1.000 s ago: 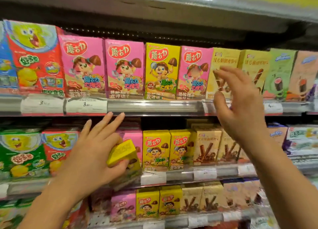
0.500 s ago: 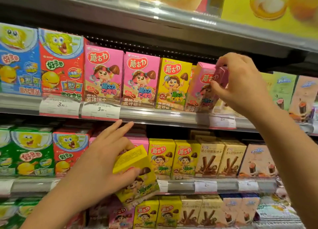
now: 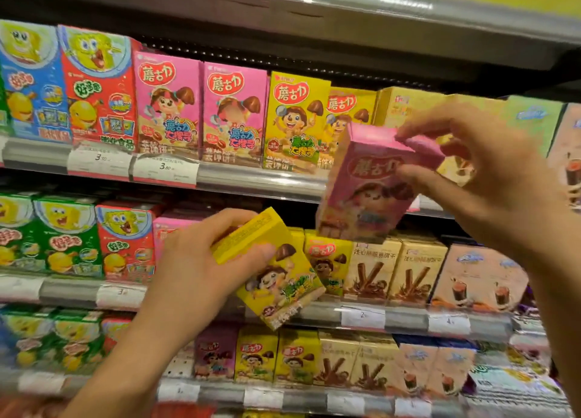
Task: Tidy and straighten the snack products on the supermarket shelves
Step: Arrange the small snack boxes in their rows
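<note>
My right hand pinches the top of a pink snack box, held tilted in the air in front of the upper shelf's rail. Behind it a second yellow box shows where the pink one stood. My left hand grips a yellow snack box by its upper end, tilted, in front of the middle shelf. On the upper shelf two pink boxes and an upright yellow box stand in a row.
Red and blue cartoon boxes fill the upper shelf's left, beige and green boxes its right. The middle shelf holds green and red boxes, yellow ones and chocolate-stick boxes. A lower shelf carries more boxes. Price labels line the rails.
My right hand has pulled the pink box off the upper shelf and brought it down and forward. My left hand has lifted the yellow box a little higher.
</note>
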`<move>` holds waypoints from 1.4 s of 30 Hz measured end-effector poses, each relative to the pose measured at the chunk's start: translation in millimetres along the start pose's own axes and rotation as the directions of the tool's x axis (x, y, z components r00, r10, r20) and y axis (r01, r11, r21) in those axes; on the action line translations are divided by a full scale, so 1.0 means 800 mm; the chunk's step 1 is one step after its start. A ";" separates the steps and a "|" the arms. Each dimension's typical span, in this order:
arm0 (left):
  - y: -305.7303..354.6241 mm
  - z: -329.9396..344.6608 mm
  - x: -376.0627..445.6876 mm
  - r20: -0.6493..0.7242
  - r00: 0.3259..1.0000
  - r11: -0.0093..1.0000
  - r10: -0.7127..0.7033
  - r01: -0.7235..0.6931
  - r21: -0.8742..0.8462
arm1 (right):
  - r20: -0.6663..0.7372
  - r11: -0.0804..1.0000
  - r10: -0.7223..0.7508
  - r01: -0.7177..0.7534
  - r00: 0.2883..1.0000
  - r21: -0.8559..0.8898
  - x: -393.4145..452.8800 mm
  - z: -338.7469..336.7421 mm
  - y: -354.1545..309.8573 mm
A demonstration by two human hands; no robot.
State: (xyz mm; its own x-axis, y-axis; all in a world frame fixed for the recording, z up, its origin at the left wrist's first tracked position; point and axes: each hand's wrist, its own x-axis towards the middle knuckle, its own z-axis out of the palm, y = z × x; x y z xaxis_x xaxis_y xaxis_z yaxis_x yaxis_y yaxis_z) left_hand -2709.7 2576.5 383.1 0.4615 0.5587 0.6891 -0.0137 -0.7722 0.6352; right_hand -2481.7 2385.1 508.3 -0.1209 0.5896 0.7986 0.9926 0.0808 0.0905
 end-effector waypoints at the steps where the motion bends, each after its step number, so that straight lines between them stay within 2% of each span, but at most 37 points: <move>1: 0.000 0.007 -0.001 -0.006 0.999 0.999 -0.034 0.033 -0.029 | 0.045 0.994 0.028 -0.033 0.999 0.109 -0.009 0.001 0.000; 4: -0.006 0.024 -0.005 0.024 0.993 0.991 -0.116 0.118 -0.066 | 0.204 0.930 0.057 -0.127 0.977 0.345 -0.035 0.014 -0.003; 7: -0.006 0.036 -0.012 0.088 0.984 0.985 -0.154 0.160 -0.067 | 0.320 0.899 0.049 -0.182 0.946 0.399 -0.058 0.036 -0.004; 11: -0.007 0.047 -0.018 0.115 0.982 0.986 -0.150 0.156 -0.050 | 0.452 0.807 0.120 -0.352 0.884 0.474 -0.084 0.068 -0.016; 14: -0.012 0.050 -0.019 0.116 0.983 0.983 -0.146 0.157 -0.095 | 0.476 0.669 0.182 -0.463 0.861 0.582 -0.098 0.092 -0.033; 16: -0.011 0.051 -0.023 0.164 0.968 0.952 -0.187 0.220 -0.213 | 0.452 0.626 0.241 -0.494 0.859 0.604 -0.102 0.106 -0.042; 19: -0.013 0.050 -0.033 0.254 0.932 0.855 -0.260 0.345 -0.388 | 0.367 0.695 0.284 -0.454 0.886 0.557 -0.103 0.118 -0.051; 21: -0.014 0.046 -0.038 0.315 0.915 0.828 -0.252 0.372 -0.420 | 0.324 0.725 0.305 -0.439 0.896 0.531 -0.102 0.123 -0.055; 24: -0.008 0.037 -0.042 0.402 0.897 0.851 -0.184 0.350 -0.391 | 0.271 0.795 0.318 -0.411 0.909 0.446 -0.100 0.127 -0.065; 26: -0.006 0.033 -0.044 0.399 0.907 0.893 -0.135 0.285 -0.348 | 0.294 0.828 0.313 -0.411 0.903 0.381 -0.099 0.130 -0.071; 29: -0.009 0.022 -0.042 0.405 0.912 0.929 -0.064 0.202 -0.309 | 0.450 0.737 0.320 -0.518 0.834 0.435 -0.093 0.132 -0.080; 31: -0.012 0.011 -0.038 0.457 0.888 0.922 -0.049 0.216 -0.320 | 0.517 0.672 0.300 -0.562 0.802 0.483 -0.090 0.133 -0.085; 36: -0.015 -0.006 -0.028 0.533 0.846 0.927 0.014 0.188 -0.324 | 0.481 0.674 0.284 -0.530 0.829 0.515 -0.079 0.132 -0.094; 42: -0.014 -0.005 -0.024 0.448 0.894 0.975 0.009 0.091 -0.202 | 0.422 0.746 0.262 -0.459 0.868 0.482 -0.071 0.125 -0.080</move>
State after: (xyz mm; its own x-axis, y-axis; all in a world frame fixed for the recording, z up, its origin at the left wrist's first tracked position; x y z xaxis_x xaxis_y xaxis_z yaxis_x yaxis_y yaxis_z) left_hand -2721.8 2575.9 364.2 0.8101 0.3565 0.4654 -0.1501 -0.6413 0.7525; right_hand -2539.8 2427.2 397.9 0.1505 0.8719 0.4660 0.7910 0.1766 -0.5858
